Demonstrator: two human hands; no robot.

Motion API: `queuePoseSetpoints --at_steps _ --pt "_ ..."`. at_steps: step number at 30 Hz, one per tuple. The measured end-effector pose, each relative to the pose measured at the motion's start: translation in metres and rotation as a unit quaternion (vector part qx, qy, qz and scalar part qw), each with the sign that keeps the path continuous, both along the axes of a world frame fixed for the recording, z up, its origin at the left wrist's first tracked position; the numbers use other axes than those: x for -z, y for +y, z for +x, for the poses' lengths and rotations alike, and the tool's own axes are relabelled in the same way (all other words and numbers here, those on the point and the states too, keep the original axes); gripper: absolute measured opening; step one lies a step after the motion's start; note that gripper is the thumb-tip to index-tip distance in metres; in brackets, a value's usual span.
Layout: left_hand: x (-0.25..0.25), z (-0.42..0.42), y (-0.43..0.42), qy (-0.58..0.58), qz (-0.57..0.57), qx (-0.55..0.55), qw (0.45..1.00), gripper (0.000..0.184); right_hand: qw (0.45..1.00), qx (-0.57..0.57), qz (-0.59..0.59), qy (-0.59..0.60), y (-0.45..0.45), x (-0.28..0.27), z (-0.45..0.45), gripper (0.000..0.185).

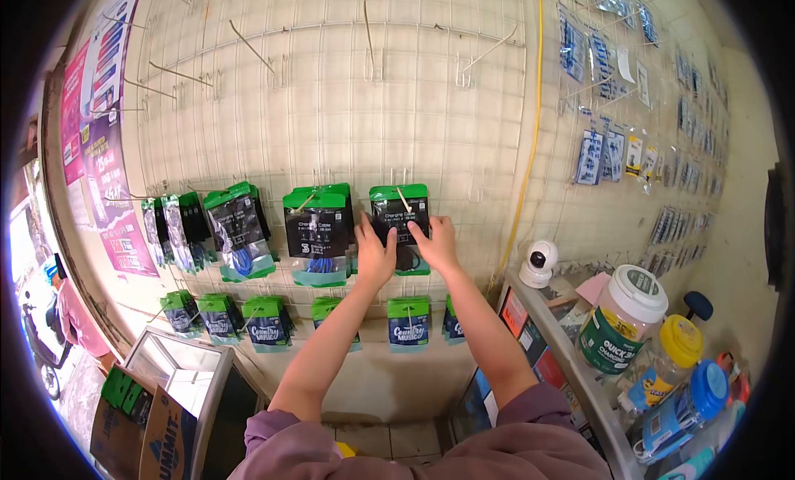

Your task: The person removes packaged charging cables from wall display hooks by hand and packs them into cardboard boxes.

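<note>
A charging cable packet [399,200], black with a green top, hangs on a wire hook in front of me. My left hand [375,252] grips its left edge, thumb on the front. At the right edge, my right hand [436,244] holds the same packet, its thumb also pressed on the front. A dark coiled cable shows through the clear lower part. Just left hangs a stack of similar charging cable packets [318,231] with a blue cable inside. Below my hands is a smaller green-topped "Country Music" packet [408,323].
More cable packets [238,236] hang to the left. Bare hooks stick out of the wire grid [331,107] above. A shelf at right bears a white camera [540,263] and several plastic jars [623,318]. An open cardboard box [161,434] stands lower left.
</note>
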State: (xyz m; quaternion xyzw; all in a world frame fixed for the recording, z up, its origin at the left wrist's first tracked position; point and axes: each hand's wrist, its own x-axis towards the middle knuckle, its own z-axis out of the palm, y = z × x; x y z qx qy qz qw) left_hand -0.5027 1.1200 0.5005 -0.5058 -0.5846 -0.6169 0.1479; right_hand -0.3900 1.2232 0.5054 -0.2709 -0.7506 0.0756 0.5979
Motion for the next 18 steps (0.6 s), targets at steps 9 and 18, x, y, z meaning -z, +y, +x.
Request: queuePoseSetpoints --at_steps 9,18 --pt "-0.016 0.016 -0.029 -0.004 0.015 0.008 1.0 0.067 0.941 -0.284 -0.168 0.075 -0.044 -0.012 0.022 0.04" --pt "-0.05 0.061 -0.133 -0.013 -0.009 0.133 0.991 0.069 0.906 -0.405 -0.123 0.026 -0.141 -0.05 0.089 0.037"
